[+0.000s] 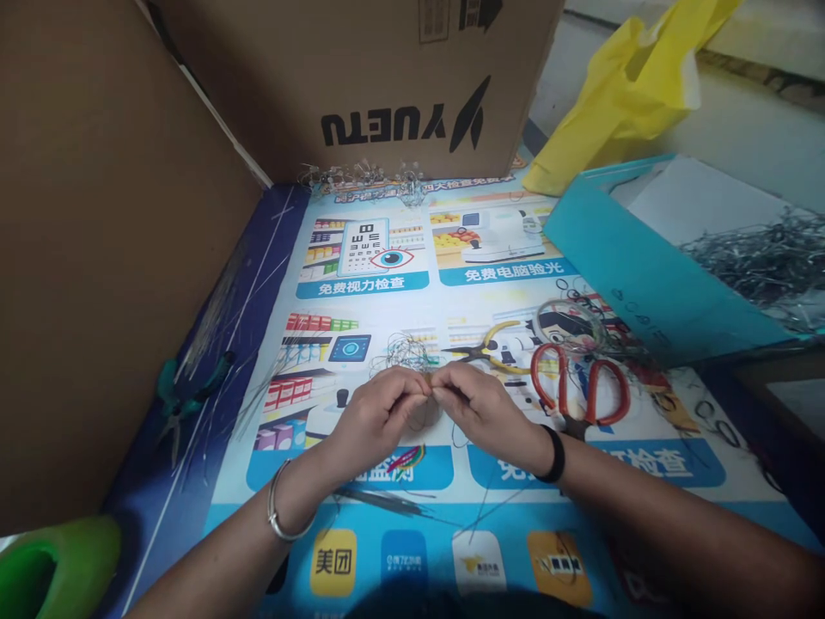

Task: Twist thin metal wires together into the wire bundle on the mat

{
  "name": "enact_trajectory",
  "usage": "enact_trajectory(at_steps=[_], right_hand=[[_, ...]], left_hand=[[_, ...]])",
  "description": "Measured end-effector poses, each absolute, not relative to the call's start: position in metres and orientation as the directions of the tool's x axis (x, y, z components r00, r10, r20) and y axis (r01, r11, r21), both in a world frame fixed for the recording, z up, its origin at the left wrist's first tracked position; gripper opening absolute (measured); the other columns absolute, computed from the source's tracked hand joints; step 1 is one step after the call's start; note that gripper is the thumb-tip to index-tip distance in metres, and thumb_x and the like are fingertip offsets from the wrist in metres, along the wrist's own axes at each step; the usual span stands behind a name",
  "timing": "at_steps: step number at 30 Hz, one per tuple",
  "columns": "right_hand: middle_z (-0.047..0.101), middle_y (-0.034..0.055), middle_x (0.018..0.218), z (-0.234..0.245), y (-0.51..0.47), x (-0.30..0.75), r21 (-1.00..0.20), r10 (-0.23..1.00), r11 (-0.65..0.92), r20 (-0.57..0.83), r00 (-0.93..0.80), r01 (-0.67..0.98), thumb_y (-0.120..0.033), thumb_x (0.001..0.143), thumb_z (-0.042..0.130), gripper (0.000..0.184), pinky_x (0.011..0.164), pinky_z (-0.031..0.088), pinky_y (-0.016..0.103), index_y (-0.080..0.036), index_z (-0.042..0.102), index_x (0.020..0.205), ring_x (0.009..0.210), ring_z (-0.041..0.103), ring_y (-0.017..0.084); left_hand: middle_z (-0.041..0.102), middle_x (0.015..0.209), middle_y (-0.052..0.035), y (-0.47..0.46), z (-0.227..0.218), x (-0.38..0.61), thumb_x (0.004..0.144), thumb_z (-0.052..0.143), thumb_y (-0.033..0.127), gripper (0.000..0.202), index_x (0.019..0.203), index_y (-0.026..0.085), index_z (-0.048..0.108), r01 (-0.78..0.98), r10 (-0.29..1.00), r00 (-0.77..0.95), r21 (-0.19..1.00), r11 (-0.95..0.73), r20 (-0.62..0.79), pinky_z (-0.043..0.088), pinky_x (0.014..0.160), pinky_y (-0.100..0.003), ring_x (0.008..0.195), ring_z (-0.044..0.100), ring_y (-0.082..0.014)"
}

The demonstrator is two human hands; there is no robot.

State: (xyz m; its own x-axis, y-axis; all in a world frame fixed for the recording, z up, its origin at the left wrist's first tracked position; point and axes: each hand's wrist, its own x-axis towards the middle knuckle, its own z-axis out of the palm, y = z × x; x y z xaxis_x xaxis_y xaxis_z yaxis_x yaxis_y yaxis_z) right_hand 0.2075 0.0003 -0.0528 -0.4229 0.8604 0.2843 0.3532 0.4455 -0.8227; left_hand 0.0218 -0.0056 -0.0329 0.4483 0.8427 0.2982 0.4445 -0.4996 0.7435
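My left hand (387, 406) and my right hand (480, 406) meet fingertip to fingertip over the middle of the printed sheet, both closed in a pinch. Between them they grip thin wire; the exact spot they hold is mostly covered by the fingers. A loose tangle of thin wire (405, 351) rises just beyond the fingertips, and fine loops of it show below them. Yellow-handled pliers (493, 346) lie just past my right hand. Red-handled scissors (580, 391) are beside my right wrist. Small coloured bands (407, 462) lie below my left hand.
Cardboard boxes (277, 94) wall off the back and left. At right stands a turquoise box (599, 249) of bent wire pieces, with a yellow bag (612, 103) behind. Teal pliers (177, 395) and straight wires lie left. A green roll (77, 559) sits front left.
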Motion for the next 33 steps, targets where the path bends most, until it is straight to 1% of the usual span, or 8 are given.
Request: enact_trajectory(at_steps=[3, 9, 13, 16, 21, 24, 29, 33], right_hand=[[0.054, 0.0002, 0.071, -0.052, -0.001, 0.208, -0.819, 0.86, 0.445, 0.277, -0.429, 0.362, -0.02, 0.091, 0.044, 0.016, 0.059, 0.039, 0.025, -0.02, 0.048, 0.076, 0.066, 0.05, 0.013], [0.053, -0.0001, 0.069, -0.052, -0.003, 0.209, -0.798, 0.863, 0.454, 0.281, -0.42, 0.398, -0.017, 0.09, 0.045, 0.015, 0.059, 0.038, 0.024, -0.021, 0.047, 0.075, 0.065, 0.05, 0.013], [0.051, -0.0006, 0.068, -0.053, -0.004, 0.209, -0.774, 0.855, 0.478, 0.3, -0.424, 0.415, -0.016, 0.088, 0.045, 0.014, 0.057, 0.036, 0.024, -0.021, 0.046, 0.075, 0.064, 0.048, 0.013], [0.051, -0.0008, 0.068, -0.054, -0.004, 0.21, -0.766, 0.852, 0.487, 0.311, -0.421, 0.419, -0.016, 0.088, 0.046, 0.013, 0.057, 0.035, 0.024, -0.021, 0.046, 0.076, 0.063, 0.048, 0.013], [0.054, 0.0001, 0.069, -0.056, -0.004, 0.209, -0.748, 0.847, 0.502, 0.323, -0.422, 0.434, -0.016, 0.088, 0.048, 0.013, 0.058, 0.037, 0.024, -0.02, 0.048, 0.077, 0.065, 0.05, 0.013], [0.056, 0.0018, 0.072, -0.056, -0.004, 0.208, -0.706, 0.826, 0.545, 0.361, -0.433, 0.452, -0.015, 0.089, 0.046, 0.011, 0.061, 0.039, 0.025, -0.019, 0.05, 0.08, 0.068, 0.052, 0.014], [0.06, 0.0038, 0.074, -0.055, -0.006, 0.207, -0.615, 0.774, 0.629, 0.436, -0.46, 0.476, -0.019, 0.092, 0.044, 0.012, 0.062, 0.042, 0.027, -0.019, 0.052, 0.083, 0.07, 0.055, 0.016], [0.061, 0.0035, 0.075, -0.055, -0.006, 0.205, -0.592, 0.76, 0.648, 0.466, -0.453, 0.479, -0.021, 0.092, 0.045, 0.012, 0.063, 0.043, 0.027, -0.019, 0.052, 0.082, 0.07, 0.056, 0.016]], left_hand=[[0.067, 0.086, -0.0042, -0.004, -0.035, 0.02, 0.087, 0.052, 0.013, 0.01, 0.081, 0.018, 0.058, 0.438, 0.834, 0.468, 0.743, -0.506, 0.292, 0.053, 0.076, -0.028, 0.085, 0.063, -0.0142], [0.068, 0.086, -0.0043, -0.005, -0.038, 0.021, 0.085, 0.056, 0.01, 0.009, 0.086, 0.018, 0.061, 0.433, 0.826, 0.458, 0.729, -0.53, 0.329, 0.053, 0.077, -0.029, 0.086, 0.064, -0.0145], [0.067, 0.083, -0.0038, -0.007, -0.04, 0.023, 0.083, 0.056, 0.01, 0.008, 0.084, 0.017, 0.06, 0.458, 0.825, 0.438, 0.701, -0.546, 0.356, 0.052, 0.072, -0.027, 0.08, 0.063, -0.0135], [0.067, 0.082, -0.0034, -0.008, -0.042, 0.024, 0.083, 0.057, 0.01, 0.008, 0.086, 0.017, 0.06, 0.464, 0.817, 0.433, 0.683, -0.564, 0.38, 0.051, 0.068, -0.026, 0.076, 0.062, -0.0126], [0.064, 0.075, -0.0009, -0.009, -0.045, 0.024, 0.083, 0.058, 0.013, 0.006, 0.086, 0.018, 0.059, 0.508, 0.866, 0.356, 0.704, -0.496, 0.352, 0.048, 0.061, -0.023, 0.066, 0.058, -0.0105], [0.061, 0.072, 0.0006, -0.01, -0.045, 0.025, 0.082, 0.059, 0.012, 0.005, 0.083, 0.017, 0.057, 0.517, 0.874, 0.34, 0.707, -0.482, 0.347, 0.046, 0.059, -0.022, 0.063, 0.056, -0.0094], [0.061, 0.074, 0.0006, -0.011, -0.045, 0.023, 0.081, 0.057, 0.009, 0.009, 0.085, 0.018, 0.055, 0.525, 0.866, 0.347, 0.691, -0.497, 0.36, 0.046, 0.061, -0.021, 0.065, 0.057, -0.0094], [0.061, 0.075, 0.0011, -0.011, -0.045, 0.022, 0.081, 0.057, 0.008, 0.012, 0.086, 0.018, 0.055, 0.525, 0.859, 0.362, 0.682, -0.509, 0.362, 0.045, 0.061, -0.021, 0.066, 0.056, -0.0089]])
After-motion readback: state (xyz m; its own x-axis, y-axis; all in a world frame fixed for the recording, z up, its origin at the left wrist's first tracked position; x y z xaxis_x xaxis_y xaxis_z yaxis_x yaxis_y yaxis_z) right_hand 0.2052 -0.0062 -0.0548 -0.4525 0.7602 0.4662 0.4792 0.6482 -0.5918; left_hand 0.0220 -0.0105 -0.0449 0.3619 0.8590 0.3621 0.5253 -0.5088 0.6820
